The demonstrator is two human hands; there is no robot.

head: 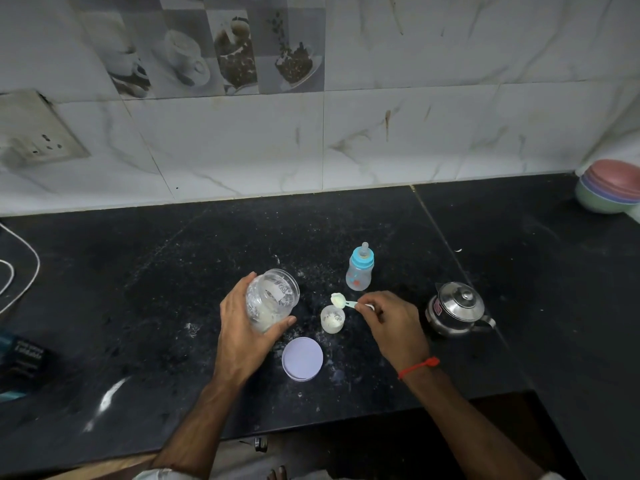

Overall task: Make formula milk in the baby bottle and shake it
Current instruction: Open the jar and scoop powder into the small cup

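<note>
My left hand point(242, 334) grips a clear plastic jar point(273, 296) with pale formula powder at its bottom, tilted with its open mouth toward the right. My right hand point(391, 323) pinches the handle of a small scoop point(338, 300) heaped with powder, held just above a small white cup point(332, 319) that holds some powder. The baby bottle point(360, 270) stands upright behind the scoop, with its blue collar and teat on. The jar's round lilac lid point(302, 358) lies flat on the black counter in front of the cup.
A small steel kettle point(457, 310) with its lid on stands right of my right hand. Stacked coloured bowls point(609, 192) sit at the far right corner. White cables point(17, 268) and a dark packet point(20, 358) lie at the left. Powder specks dot the counter point(173, 271).
</note>
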